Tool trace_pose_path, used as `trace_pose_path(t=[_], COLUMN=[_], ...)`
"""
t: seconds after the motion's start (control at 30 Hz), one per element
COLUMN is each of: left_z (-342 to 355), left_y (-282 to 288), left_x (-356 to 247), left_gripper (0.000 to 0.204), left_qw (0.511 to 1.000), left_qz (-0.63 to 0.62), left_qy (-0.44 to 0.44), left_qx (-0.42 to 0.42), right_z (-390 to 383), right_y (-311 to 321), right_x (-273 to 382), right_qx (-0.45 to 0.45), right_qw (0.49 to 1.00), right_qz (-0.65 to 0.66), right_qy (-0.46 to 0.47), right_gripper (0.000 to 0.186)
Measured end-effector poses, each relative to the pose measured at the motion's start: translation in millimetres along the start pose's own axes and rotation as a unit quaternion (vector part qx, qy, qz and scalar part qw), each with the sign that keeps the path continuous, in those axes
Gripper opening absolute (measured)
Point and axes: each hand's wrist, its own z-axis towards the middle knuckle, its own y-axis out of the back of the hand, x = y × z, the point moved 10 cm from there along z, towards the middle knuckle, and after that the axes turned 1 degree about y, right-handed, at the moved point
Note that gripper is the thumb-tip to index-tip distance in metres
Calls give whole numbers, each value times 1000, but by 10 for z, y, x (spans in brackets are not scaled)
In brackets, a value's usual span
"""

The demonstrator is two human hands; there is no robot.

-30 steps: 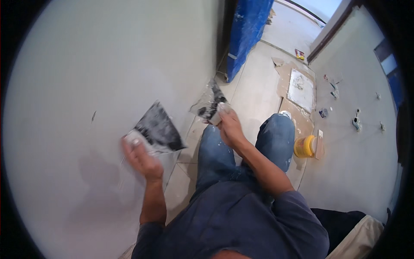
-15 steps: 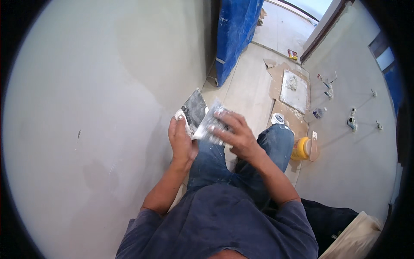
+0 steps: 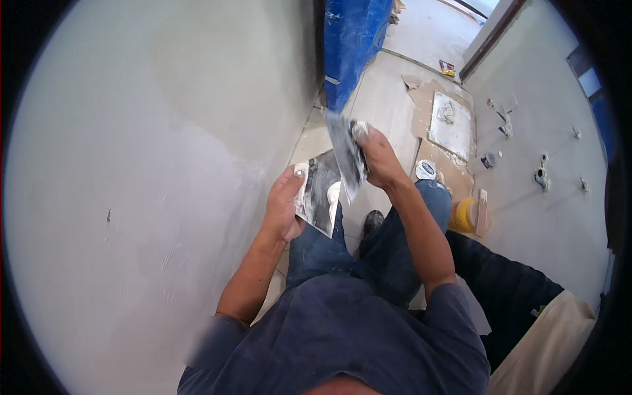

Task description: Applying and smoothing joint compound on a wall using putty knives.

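Note:
My left hand is closed on the edge of a flat metal putty scraper, its dark face smeared white. A thick dab of white putty sits along that scraper's right side. Just right of it, my right hand grips a second metal putty scraper, tilted steeply and blurred by motion. The two blades overlap in view, and I cannot tell whether they touch. White putty also marks my fingertips. Both hands are above my knees, close to the grey wall on the left.
A blue plastic sheet hangs ahead. Cardboard on the floor bears a putty-smeared white board. By my right knee are a round white lid and a yellow container. Pipe fittings project from the right wall.
My right hand has lifted away and turned its scraper to a steep tilt. The left scraper has turned and shifted right, showing more of its face and the putty dab.

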Motion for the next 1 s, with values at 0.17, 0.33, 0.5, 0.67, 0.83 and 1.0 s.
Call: trace_pose_path(t=[0.17, 0.33, 0.5, 0.67, 0.83, 1.0], left_z=[-3, -45, -198, -216, -679, -2078], left_y=[177, 190, -175, -415, -270, -497], left_x=[-440, -1013, -1312, -1473, -1743, -1578], left_gripper=[24, 20, 22, 23, 25, 15], left_qw=[997, 953, 813, 730, 661, -97], left_qz=[16, 185, 454, 548, 505, 681], left_qy=[-70, -232, -346, -372, -491, -587], left_qx=[-30, -60, -117, -168, -260, -426], right_z=[-366, -473, -515, -603, -598, -172], right_y=[132, -184, -990, -1232, -880, -358], right_x=[39, 862, 993, 678, 48, -1353], right_qx=[81, -34, -18, 43, 53, -40], right_qw=[956, 859, 589, 582, 717, 977], right_qz=[-283, -457, -724, -713, -632, -207], right_qy=[-9, 229, 358, 389, 287, 38], right_gripper=[22, 18, 37, 42, 37, 31])
